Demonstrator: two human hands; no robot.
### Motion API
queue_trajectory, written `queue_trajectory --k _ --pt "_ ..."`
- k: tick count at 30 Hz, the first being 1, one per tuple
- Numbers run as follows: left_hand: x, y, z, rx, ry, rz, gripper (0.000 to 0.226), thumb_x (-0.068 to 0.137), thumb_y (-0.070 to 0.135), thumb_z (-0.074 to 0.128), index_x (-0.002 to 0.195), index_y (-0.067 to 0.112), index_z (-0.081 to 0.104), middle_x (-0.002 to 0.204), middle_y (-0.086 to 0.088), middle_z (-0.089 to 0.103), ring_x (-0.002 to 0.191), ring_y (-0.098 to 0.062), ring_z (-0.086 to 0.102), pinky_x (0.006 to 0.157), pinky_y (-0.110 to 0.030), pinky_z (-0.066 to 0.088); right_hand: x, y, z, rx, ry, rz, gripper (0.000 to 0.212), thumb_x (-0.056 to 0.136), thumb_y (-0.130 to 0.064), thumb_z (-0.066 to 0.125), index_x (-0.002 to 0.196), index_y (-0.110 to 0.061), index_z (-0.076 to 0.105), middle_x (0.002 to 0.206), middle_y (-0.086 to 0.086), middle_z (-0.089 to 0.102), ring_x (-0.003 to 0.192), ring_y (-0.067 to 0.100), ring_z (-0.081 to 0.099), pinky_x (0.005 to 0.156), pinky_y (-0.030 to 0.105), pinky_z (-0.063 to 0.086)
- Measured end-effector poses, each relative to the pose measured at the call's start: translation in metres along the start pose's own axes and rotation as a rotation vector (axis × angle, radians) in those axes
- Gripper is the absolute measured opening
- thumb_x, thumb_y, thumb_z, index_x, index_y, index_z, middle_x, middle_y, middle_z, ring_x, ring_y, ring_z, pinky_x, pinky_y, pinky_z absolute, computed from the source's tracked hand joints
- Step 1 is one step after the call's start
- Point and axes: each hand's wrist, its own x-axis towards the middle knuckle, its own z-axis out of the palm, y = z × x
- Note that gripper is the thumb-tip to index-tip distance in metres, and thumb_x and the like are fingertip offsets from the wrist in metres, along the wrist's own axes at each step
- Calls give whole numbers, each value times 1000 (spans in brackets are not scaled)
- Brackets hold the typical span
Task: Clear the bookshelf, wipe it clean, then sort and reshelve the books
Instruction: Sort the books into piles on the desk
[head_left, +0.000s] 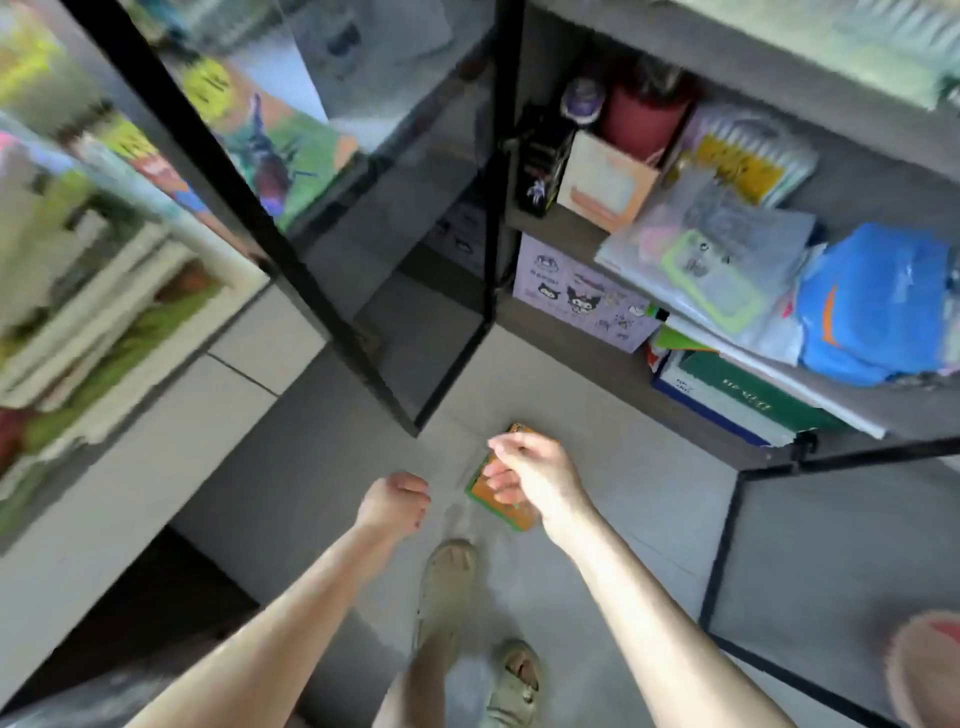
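Holds small orange book (506, 514), green-edged, in rt hand (535, 480) low over grey floor (623, 519) in front of bookshelf (597, 358), thumb & fingers (498, 486) curled round it, pinching; long axis approx front-to-back, far corner toward shelf, near end toward sandals (448, 577). Hangs lt hand (393, 501) just beside, apart from book, fingers loosely curled, nothing in them. On lower shelves: purple box (582, 296) upright, green book (753, 395) lying flat; glass door (363, 208) swung open at left; rest too blurred to tell.
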Motion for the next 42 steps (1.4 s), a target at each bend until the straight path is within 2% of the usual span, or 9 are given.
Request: queue_trajectory --k 2,6,14,17,21,26,32,38,42 --pt "-64 27 -30 -134 6 63 25 89 -13 49 77 7 59 53 -2 55 37 -6 50 39 -13 39 -51 -50 22 -21 -87 -83 11 95 -10 55 87 -11 63 65 7 62 45 6 56 42 17 44" --pt "-167 58 -102 -199 84 258 18 90 -1 55 83 15 61 72 -2 63 65 -15 57 57 -19 47 -146 -141 72 -119 -249 -251 14 94 -9 55 83 -10 63 63 4 62 49 7 56 46 17 46" --pt "-280 68 -258 -369 290 486 7 84 7 65 85 14 65 83 -9 71 72 -21 64 64 -26 53 -251 -243 181 -255 -416 -501 14 90 -12 65 77 -7 64 60 3 64 50 10 56 51 21 47" --pt "-292 74 -314 -483 365 503 14 92 0 56 84 11 62 84 -13 68 73 -23 62 71 -32 53 -259 -262 216 -306 -423 -544 19 89 -13 67 72 -8 63 60 3 63 50 10 56 52 21 48" --pt "-288 89 -389 -577 461 516 14 93 -5 51 89 4 61 79 -15 65 68 -23 61 62 -23 54 -246 -290 266 -398 -368 -598 25 89 -22 67 69 -7 63 60 4 65 55 14 60 57 30 51" --pt "-255 114 -467 -594 467 503 14 90 -6 51 95 3 61 81 -16 65 70 -24 61 67 -28 51 -194 -328 330 -537 -90 -719 32 91 -32 62 68 -11 66 67 4 70 68 26 67 69 42 56" --pt "-209 127 -524 -602 459 459 18 85 -7 58 99 2 64 84 -17 67 73 -26 62 68 -29 53 -128 -364 379 -766 129 -755 27 93 -34 57 82 -11 66 77 3 66 74 26 61 61 30 44" --pt "-171 130 -560 -677 503 390 14 89 -5 56 96 3 65 86 -15 69 76 -24 64 72 -30 53 -45 -395 428 -1128 160 -709 25 93 -40 57 100 -17 65 95 2 68 82 24 58 62 27 40" --pt "-154 119 -576 -745 593 301 14 94 -4 50 98 2 62 89 -16 67 78 -25 64 71 -30 52 9 -398 456 -1432 97 -664 50 88 -54 58 122 -18 55 117 5 65 103 27 61 69 28 46"
